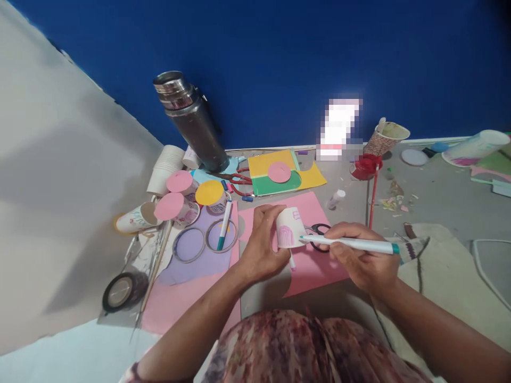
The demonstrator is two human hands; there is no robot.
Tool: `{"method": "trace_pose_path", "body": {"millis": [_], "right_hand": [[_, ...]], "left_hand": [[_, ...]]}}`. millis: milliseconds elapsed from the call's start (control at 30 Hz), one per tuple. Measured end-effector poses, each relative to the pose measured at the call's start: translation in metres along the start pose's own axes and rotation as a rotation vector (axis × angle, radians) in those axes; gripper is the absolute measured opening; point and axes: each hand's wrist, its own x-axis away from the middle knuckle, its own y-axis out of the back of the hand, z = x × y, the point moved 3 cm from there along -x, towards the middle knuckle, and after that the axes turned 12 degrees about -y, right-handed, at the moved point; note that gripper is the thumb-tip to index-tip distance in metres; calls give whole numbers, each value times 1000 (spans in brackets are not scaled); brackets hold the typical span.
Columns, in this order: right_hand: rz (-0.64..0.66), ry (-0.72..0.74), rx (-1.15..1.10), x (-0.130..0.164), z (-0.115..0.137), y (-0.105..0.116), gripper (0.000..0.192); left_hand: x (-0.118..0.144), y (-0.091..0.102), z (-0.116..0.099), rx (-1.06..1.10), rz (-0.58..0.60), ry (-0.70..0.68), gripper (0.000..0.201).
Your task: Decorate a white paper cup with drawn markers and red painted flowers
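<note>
My left hand is wrapped round a white paper cup, which lies tilted over pink paper. The cup carries a pink-purple arched drawing and a small window shape. In my right hand is a white felt-tip marker with a green end; its tip is close to the cup's side, and I cannot tell if it touches. Scissors with black handles lie behind the marker, partly hidden. Below the cup a pale marker rests on the pink paper.
Cups with pink and yellow paper tops, tape rings and a steel flask stand at left. Yellow and green paper lies behind. A red paint jar with a brush is at right, beside a beige cloth.
</note>
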Motion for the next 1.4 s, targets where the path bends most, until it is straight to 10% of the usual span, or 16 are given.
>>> {"method": "trace_pose_path", "body": {"millis": [500, 767, 1400], "right_hand": [[-15, -77, -217, -62, 43, 6, 27], [-49, -189, -341, -56, 15, -16, 32], [167, 274, 206, -34, 15, -19, 8]], "left_hand": [[-17, 7, 14, -78, -219, 24, 79], [-11, 6, 15, -102, -152, 2, 78], [-7, 9, 16, 9, -54, -77, 74]]}}
